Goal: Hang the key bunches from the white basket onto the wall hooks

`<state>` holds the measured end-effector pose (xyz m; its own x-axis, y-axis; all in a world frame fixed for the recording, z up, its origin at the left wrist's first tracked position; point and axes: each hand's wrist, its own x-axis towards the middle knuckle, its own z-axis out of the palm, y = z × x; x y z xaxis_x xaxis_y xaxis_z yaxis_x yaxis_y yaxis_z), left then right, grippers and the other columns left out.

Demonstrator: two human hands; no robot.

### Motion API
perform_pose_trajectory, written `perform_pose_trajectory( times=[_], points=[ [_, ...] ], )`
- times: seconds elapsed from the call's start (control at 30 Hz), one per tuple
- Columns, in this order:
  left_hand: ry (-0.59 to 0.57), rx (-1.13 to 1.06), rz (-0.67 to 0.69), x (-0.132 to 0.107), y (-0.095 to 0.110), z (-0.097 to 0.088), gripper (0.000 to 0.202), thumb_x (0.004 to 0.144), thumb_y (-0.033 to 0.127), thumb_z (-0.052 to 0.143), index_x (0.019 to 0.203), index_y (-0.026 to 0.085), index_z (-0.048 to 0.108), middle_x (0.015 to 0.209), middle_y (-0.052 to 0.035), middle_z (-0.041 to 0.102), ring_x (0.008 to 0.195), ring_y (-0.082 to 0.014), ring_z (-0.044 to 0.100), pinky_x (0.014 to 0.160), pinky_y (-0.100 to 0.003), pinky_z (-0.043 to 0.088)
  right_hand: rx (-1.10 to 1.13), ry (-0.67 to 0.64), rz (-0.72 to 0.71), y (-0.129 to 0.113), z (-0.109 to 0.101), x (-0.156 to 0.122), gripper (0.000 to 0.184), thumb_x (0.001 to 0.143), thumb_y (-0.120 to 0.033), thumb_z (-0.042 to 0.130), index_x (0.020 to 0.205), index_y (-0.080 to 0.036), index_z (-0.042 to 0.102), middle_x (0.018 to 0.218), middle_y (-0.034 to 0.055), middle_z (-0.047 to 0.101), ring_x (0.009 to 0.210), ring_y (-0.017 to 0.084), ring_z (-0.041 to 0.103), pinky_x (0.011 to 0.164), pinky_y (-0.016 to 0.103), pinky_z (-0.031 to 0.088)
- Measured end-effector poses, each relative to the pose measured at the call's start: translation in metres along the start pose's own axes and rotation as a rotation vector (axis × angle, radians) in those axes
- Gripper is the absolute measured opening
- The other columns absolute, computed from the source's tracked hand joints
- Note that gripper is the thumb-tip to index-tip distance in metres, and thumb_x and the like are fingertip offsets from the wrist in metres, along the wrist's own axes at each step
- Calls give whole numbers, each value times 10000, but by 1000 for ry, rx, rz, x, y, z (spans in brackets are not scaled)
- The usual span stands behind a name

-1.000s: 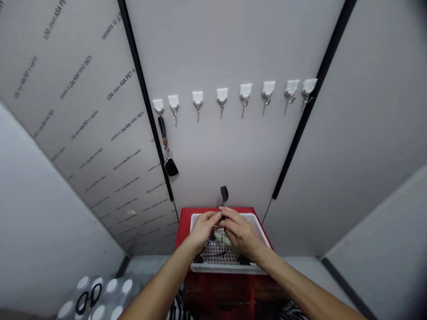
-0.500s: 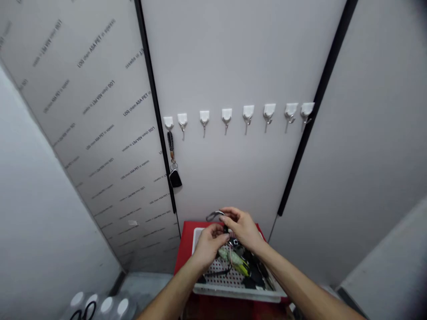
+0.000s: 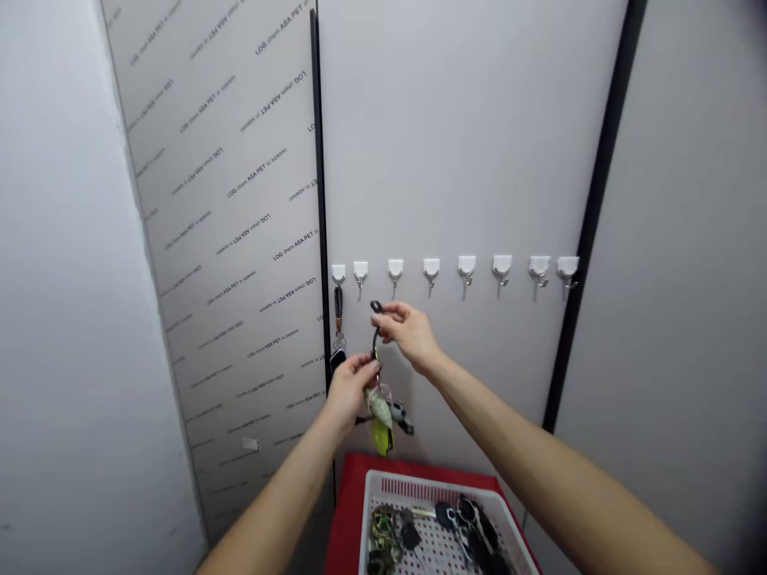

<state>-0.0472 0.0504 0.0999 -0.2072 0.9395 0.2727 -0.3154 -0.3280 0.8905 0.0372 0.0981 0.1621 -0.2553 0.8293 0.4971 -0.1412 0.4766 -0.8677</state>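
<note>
While my right hand [image 3: 409, 333] pinches the black loop [image 3: 376, 307] of the keychain [image 3: 379, 409] between thumb and forefinger, my left hand [image 3: 349, 385] is closed lightly round the strap lower down. The bunch hangs upright, its long axis vertical, with pale green, yellow and grey charms at the bottom. The loop sits just below the gap between the second hook [image 3: 360, 274] and the third hook [image 3: 395, 271], nearer my right hand. Another keychain [image 3: 339, 319] hangs on the first hook [image 3: 339, 272]. A white basket [image 3: 431, 477] of keys stands below.
</note>
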Motion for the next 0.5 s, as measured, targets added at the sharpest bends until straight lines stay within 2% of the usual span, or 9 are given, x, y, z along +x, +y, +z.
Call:
perform_pose_trajectory(
  times=[0.23,0.4,0.5],
  points=[
    [59,-24,78,30,25,-6,197,496,230,579,631,119,487,497,39,471,410,-33,405,420,-154,307,-77,68,-23,-13,26,44,184,537,-235,553,660,-138,457,535,-16,524,388,44,431,350,161,364],
    [99,73,63,41,20,-12,168,510,237,559,586,114,473,441,48,436,376,-32,382,399,-157,293,-278,148,55,0,31,58,182,542,-279,550,617,-127,482,524,4,523,407,71,461,374,194,390],
    [113,131,19,43,15,-13,141,538,222,531,610,113,479,442,48,430,378,-37,385,401,-164,301,-438,160,2,12,32,60,225,536,-328,553,619,-123,509,536,14,533,459,87,488,436,210,403]
  ],
)
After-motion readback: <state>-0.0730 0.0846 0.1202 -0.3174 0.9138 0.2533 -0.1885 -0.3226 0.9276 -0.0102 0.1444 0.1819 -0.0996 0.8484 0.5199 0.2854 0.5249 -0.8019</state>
